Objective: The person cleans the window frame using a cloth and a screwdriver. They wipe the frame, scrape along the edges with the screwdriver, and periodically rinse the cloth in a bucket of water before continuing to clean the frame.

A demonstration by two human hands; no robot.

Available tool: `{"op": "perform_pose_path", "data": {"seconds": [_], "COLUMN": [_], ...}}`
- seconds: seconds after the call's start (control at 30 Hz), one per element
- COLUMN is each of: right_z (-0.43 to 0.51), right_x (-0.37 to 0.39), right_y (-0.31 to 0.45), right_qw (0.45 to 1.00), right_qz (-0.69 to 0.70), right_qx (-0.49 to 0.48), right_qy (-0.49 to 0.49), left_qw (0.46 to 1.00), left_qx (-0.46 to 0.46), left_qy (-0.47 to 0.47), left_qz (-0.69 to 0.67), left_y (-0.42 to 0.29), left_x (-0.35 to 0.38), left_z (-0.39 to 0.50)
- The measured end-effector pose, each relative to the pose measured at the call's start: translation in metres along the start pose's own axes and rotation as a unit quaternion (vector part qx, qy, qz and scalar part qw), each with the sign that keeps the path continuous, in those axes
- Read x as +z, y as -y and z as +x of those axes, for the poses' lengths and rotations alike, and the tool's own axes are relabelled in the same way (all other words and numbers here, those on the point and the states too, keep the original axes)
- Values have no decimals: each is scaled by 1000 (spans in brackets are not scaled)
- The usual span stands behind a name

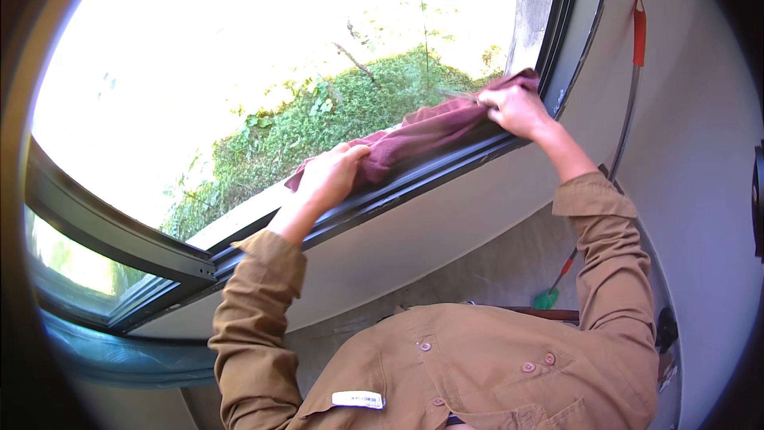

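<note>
A maroon cloth point(412, 137) is stretched between my two hands along the lower part of a dark window frame point(382, 200). My left hand point(334, 176) grips the cloth near its left end. Higher up, close to the frame's right corner, my right hand point(516, 110) pinches the other end of it. A thin object, blurred, points left from the fingers of my right hand; I cannot tell what it is. The cloth hides part of the sill and frame beneath it.
A sliding window sash point(119, 233) stands at the left, with a blue curtain point(131, 352) below it. Against the right wall leans a long rod with a red handle point(639, 36). A green brush head point(545, 299) lies low near my right sleeve. Greenery grows outside.
</note>
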State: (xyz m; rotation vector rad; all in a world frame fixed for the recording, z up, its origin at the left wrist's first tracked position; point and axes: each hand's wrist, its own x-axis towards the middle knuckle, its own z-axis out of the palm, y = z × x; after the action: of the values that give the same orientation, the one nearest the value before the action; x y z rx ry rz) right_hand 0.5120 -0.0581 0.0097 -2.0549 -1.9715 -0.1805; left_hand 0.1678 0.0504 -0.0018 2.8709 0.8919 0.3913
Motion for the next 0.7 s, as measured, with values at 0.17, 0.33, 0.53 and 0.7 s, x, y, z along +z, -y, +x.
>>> {"op": "perform_pose_path", "data": {"seconds": [0.17,0.33,0.53,0.7], "right_z": [-43,-68,-64,-58], "right_x": [-28,-32,-21,-3], "right_y": [9,41,58,67], "right_qw": [993,994,966,968], "right_qz": [41,-40,-119,-103], "right_qx": [110,-96,-220,-220], "right_qy": [-7,-37,-70,-69], "left_qw": [976,959,967,986], "left_qx": [110,259,213,120], "left_qy": [-92,-112,-137,-101], "left_qz": [-162,-7,-5,-58], "left_y": [-10,-29,-32,-40], "left_x": [-15,0,27,28], "left_z": [4,2,-6,-3]}}
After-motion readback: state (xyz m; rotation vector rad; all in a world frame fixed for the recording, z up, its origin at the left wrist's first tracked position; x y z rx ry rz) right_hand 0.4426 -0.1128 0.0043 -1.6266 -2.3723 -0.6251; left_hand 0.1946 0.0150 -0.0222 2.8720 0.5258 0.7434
